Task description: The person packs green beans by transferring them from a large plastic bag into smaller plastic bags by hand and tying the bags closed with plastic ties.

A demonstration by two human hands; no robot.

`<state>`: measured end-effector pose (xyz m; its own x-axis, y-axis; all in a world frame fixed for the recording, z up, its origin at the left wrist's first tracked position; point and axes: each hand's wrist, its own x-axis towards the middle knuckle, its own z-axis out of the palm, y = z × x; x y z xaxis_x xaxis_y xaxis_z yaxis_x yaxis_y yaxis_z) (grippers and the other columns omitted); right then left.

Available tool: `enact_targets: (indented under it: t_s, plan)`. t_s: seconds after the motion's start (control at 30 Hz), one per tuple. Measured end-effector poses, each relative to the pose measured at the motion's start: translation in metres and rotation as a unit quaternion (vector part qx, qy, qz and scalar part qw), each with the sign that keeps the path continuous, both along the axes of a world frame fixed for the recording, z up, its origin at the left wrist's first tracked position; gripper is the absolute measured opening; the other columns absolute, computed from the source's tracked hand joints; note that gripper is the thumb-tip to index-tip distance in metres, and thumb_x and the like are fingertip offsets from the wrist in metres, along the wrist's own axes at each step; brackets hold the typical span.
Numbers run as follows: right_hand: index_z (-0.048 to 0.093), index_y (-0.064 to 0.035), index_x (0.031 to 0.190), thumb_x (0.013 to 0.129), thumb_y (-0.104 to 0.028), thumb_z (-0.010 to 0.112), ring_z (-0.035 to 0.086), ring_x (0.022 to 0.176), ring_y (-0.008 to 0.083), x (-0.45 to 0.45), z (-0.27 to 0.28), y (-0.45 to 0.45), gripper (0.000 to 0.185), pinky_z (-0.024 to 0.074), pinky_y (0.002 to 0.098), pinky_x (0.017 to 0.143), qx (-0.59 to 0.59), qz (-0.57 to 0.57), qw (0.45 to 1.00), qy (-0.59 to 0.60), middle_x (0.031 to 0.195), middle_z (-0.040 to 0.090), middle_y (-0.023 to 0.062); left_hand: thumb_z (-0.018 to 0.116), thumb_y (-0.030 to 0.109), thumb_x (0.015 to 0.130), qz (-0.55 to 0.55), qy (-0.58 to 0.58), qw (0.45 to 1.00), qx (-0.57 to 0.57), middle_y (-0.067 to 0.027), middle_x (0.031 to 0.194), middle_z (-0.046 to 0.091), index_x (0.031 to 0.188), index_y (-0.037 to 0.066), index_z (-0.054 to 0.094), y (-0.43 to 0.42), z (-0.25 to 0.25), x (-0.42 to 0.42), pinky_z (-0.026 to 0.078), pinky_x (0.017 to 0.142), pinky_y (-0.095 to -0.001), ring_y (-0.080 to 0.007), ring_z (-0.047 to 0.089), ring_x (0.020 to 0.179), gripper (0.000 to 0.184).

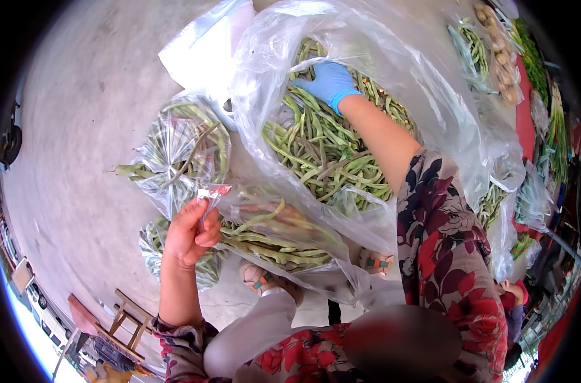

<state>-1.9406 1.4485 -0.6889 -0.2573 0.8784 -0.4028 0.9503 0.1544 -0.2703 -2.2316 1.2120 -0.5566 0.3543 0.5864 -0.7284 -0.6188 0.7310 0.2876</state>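
Note:
My left hand (194, 233) is bare and closed, pinching the gathered corner of a clear plastic bag (341, 271) with red print on it. Long green beans (271, 252) lie inside that bag, in front of my knees. My right hand (328, 84), in a blue glove, reaches into a large clear sack (265, 76) and rests on a heap of green beans (316, 147). Its thumb stands apart from the fingers, whose tips are partly hidden against the beans and plastic.
Left of the sack stand two filled bean bags, one tied bag (182, 143) behind another bag (153, 246). White plastic (207, 51) lies at the back. More bagged beans (475, 48) and round tan produce (498, 48) are at right. A wooden stool (127, 322) stands lower left.

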Motion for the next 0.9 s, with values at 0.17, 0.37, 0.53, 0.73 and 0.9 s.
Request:
enact_targets:
  t_s: [0.17,0.37,0.53,0.73,0.9]
  plan:
    - [0.034,-0.0176,0.135,0.065,-0.056,0.063,0.030,0.124,0.0398,-0.043,-0.033,-0.003,0.085,0.0269,0.0557,0.097,0.149,-0.135,0.975,-0.095,0.139,0.019,0.0249,0.044,0.020,0.094,0.013,0.013,1.000,-0.007,-0.0007,0.060,0.045,0.105,0.006,0.053,0.000,0.002,0.003,0.023,0.036,-0.0202,-0.0067,0.031,0.039,0.020]
    - [0.049,-0.0100,0.120,0.074,-0.041,0.059,0.046,0.112,0.0367,-0.011,-0.070,0.015,0.057,0.0391,0.0452,0.092,0.013,-0.034,0.999,0.031,0.120,0.051,0.0213,0.044,0.021,0.094,0.014,0.019,1.000,-0.014,-0.0003,0.061,0.045,0.103,0.007,0.052,-0.008,-0.001,0.003,0.023,0.037,-0.0197,-0.0062,0.030,0.040,0.019]
    - [0.053,-0.0065,0.105,0.075,-0.022,0.058,0.054,0.096,0.0342,0.005,-0.006,-0.054,0.034,0.0445,0.0417,0.081,0.006,0.079,0.986,0.147,0.100,0.058,0.0177,0.044,0.021,0.094,0.003,0.024,1.000,0.000,0.0001,0.061,0.045,0.102,0.007,0.052,-0.007,-0.001,0.007,0.022,0.037,-0.0196,-0.0057,0.030,0.040,0.019]
    - [0.051,-0.0087,0.098,0.071,-0.017,0.062,0.055,0.088,0.0327,0.036,0.057,-0.111,0.030,0.0454,0.0418,0.075,-0.007,0.237,0.962,0.139,0.093,0.052,0.0143,0.044,0.021,0.093,-0.010,0.033,0.999,-0.002,0.0012,0.062,0.045,0.104,0.007,0.052,-0.008,0.005,0.016,0.023,0.038,-0.0197,-0.0056,0.030,0.042,0.019]
    - [0.052,-0.0121,0.106,0.070,-0.019,0.064,0.055,0.089,0.0329,0.078,0.087,-0.149,0.039,0.0460,0.0432,0.074,-0.111,0.297,0.946,0.065,0.092,0.053,0.0145,0.046,0.021,0.092,-0.024,0.080,0.996,0.032,0.0014,0.062,0.046,0.105,0.008,0.053,-0.009,0.002,0.020,0.024,0.040,-0.0204,-0.0059,0.031,0.043,0.020]
